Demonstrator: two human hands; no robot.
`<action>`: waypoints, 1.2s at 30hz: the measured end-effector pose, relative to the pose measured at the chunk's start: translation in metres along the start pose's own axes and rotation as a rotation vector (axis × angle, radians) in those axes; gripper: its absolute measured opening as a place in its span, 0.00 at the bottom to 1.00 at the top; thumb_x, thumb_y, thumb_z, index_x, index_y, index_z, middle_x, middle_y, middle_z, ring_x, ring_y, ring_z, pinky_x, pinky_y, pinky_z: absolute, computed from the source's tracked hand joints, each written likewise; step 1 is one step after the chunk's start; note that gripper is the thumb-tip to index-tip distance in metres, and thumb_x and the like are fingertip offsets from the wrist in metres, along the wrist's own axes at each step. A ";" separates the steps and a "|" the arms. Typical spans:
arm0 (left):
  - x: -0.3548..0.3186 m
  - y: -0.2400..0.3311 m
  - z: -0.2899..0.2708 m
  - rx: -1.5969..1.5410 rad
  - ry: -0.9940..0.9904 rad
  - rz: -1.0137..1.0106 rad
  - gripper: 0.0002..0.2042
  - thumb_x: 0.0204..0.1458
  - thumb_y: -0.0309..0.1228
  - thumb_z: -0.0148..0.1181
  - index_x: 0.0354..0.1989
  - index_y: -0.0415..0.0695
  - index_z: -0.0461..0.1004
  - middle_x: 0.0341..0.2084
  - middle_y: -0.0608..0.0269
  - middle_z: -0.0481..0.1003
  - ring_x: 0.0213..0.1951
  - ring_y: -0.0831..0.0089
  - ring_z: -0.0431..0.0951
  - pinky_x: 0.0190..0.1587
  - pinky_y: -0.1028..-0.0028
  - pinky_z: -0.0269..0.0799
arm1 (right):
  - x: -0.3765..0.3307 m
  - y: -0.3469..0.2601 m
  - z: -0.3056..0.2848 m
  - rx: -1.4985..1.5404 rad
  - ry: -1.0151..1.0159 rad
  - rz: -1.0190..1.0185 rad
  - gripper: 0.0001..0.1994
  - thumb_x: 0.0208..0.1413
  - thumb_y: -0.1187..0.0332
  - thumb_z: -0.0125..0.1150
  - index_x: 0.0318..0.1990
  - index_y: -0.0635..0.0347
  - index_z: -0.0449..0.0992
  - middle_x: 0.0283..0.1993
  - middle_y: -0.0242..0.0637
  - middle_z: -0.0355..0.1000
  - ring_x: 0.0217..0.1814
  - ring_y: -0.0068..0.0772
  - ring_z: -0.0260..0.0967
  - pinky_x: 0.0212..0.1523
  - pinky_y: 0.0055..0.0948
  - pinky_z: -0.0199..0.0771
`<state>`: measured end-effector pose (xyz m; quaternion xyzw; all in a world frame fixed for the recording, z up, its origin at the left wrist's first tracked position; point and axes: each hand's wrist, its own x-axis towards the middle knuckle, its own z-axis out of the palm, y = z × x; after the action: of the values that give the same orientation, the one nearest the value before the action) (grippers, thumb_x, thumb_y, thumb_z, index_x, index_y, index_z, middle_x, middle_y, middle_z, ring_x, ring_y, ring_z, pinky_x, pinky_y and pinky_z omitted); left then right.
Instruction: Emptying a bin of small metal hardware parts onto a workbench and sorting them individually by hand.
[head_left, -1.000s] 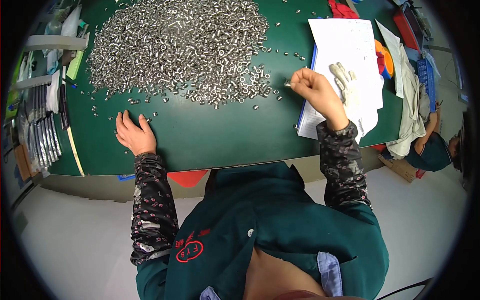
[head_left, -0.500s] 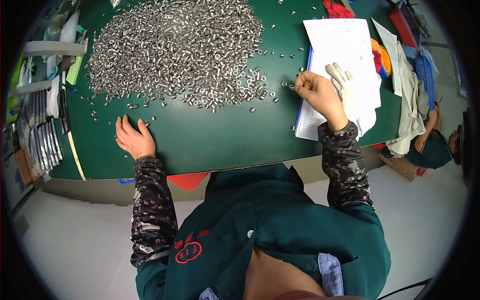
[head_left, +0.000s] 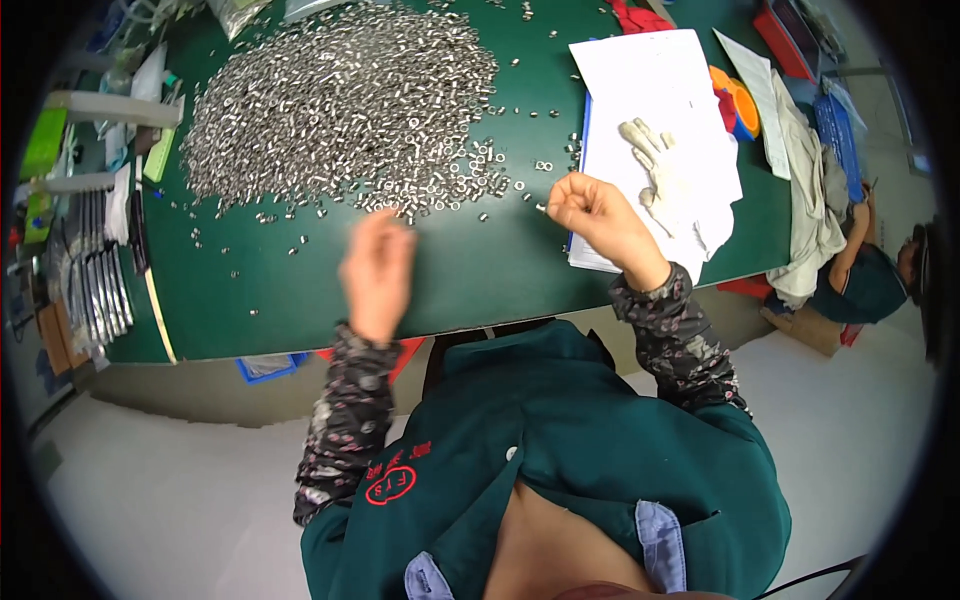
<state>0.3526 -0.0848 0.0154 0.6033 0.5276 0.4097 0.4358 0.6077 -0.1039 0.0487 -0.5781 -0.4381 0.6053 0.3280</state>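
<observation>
A large heap of small shiny metal rings (head_left: 330, 110) covers the back left of the green table (head_left: 480, 285). My left hand (head_left: 378, 275) is over the table just in front of the heap's near edge, and motion smears its fingers. At the left edge of the papers, my right hand (head_left: 605, 222) has its fingers curled into a pinch. A small metal ring (head_left: 541, 208) lies right by those fingertips; whatever they hold, if anything, is hidden. A few loose rings (head_left: 543, 166) are scattered between the heap and the papers.
White papers (head_left: 620, 90) on a blue-edged board lie to the right, with a pale glove (head_left: 655, 165) on top. Beyond are an orange round container (head_left: 738, 105) and a beige cloth (head_left: 808, 230). Bagged parts (head_left: 95, 285) line the left edge. Another person (head_left: 870, 280) sits far right.
My left hand has lifted from the table at the left and swung right, toward the heap's front edge. The right hand has shifted slightly left and nearer, still pinched. The view has shifted a little.
</observation>
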 end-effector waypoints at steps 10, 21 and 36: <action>0.010 0.034 0.089 -0.753 -0.515 -0.648 0.09 0.54 0.35 0.43 0.28 0.43 0.65 0.15 0.71 0.63 0.13 0.88 0.56 0.12 0.87 0.47 | -0.012 -0.010 0.007 -0.292 0.066 -0.081 0.02 0.46 0.76 0.51 0.25 0.62 0.65 0.17 0.21 0.58 0.19 0.09 0.50 0.20 0.12 0.50; 0.019 0.022 0.111 -0.674 -0.375 -0.690 0.08 0.54 0.31 0.41 0.34 0.40 0.65 0.19 0.68 0.65 0.13 0.87 0.57 0.11 0.87 0.47 | -0.010 0.004 -0.032 0.700 -0.044 0.033 0.04 0.41 0.78 0.40 0.25 0.62 0.63 0.24 0.41 0.66 0.14 0.19 0.55 0.12 0.14 0.52; 0.003 0.043 0.120 -0.382 -0.420 -0.634 0.18 0.56 0.36 0.35 0.50 0.38 0.58 0.30 0.60 0.70 0.22 0.81 0.68 0.17 0.85 0.62 | -0.012 -0.008 -0.013 0.127 0.182 -0.124 0.03 0.46 0.74 0.45 0.24 0.63 0.65 0.21 0.29 0.63 0.18 0.18 0.57 0.18 0.15 0.57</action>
<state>0.4799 -0.0958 0.0228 0.3899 0.5014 0.2139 0.7422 0.6215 -0.1098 0.0612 -0.5804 -0.4024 0.5554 0.4390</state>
